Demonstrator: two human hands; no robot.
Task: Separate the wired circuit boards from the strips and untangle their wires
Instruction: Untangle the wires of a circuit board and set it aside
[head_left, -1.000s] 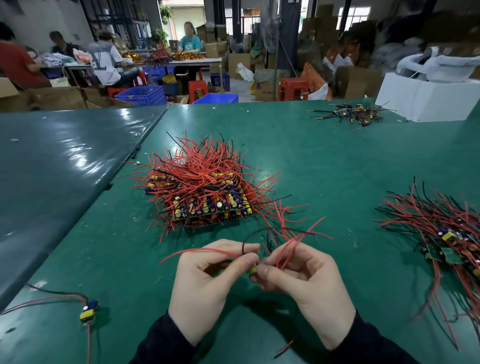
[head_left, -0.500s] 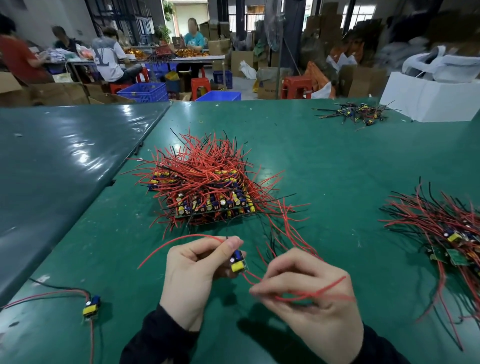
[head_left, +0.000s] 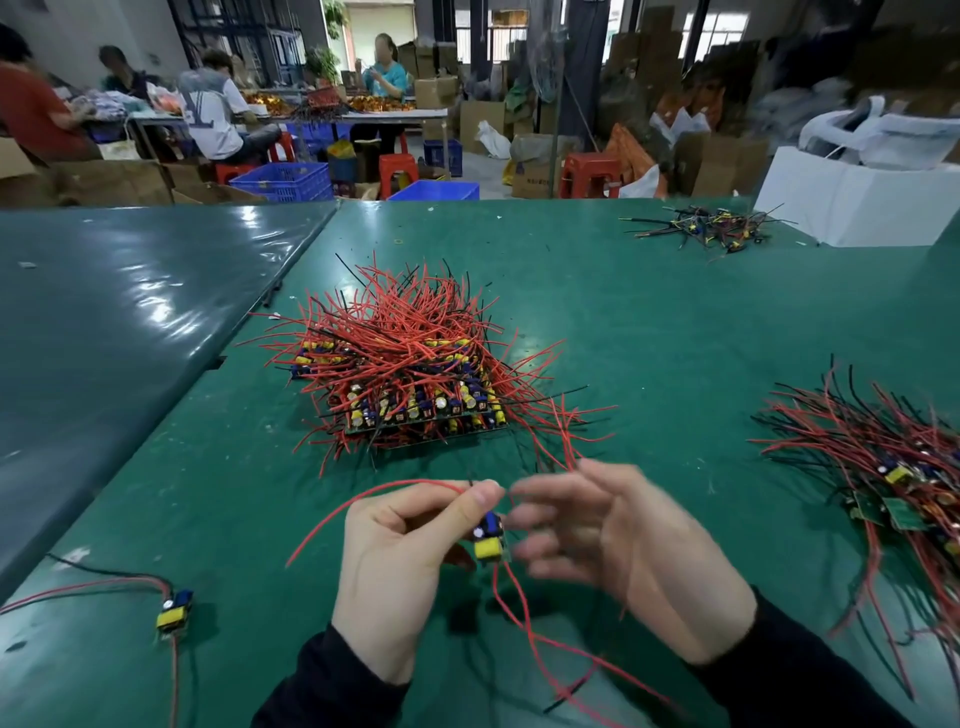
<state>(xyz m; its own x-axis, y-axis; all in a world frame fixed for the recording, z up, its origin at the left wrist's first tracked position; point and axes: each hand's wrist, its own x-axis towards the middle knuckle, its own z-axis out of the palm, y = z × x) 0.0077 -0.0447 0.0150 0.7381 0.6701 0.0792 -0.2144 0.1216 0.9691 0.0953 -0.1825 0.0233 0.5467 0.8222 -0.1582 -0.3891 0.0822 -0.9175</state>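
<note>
The left hand (head_left: 400, 551) pinches a small circuit board (head_left: 488, 538); the blurred right hand (head_left: 613, 545) at three o'clock seems open. Its red wires (head_left: 524, 623) could snag the pile (head_left: 410, 364) at twelve o'clock.

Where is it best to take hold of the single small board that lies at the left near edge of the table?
Probably by the yellow block of the small board, pinched across its sides from above. It lies apart from the stack. Its red and black wires run off to the left and toward the near edge, so those sides are less free.
</note>
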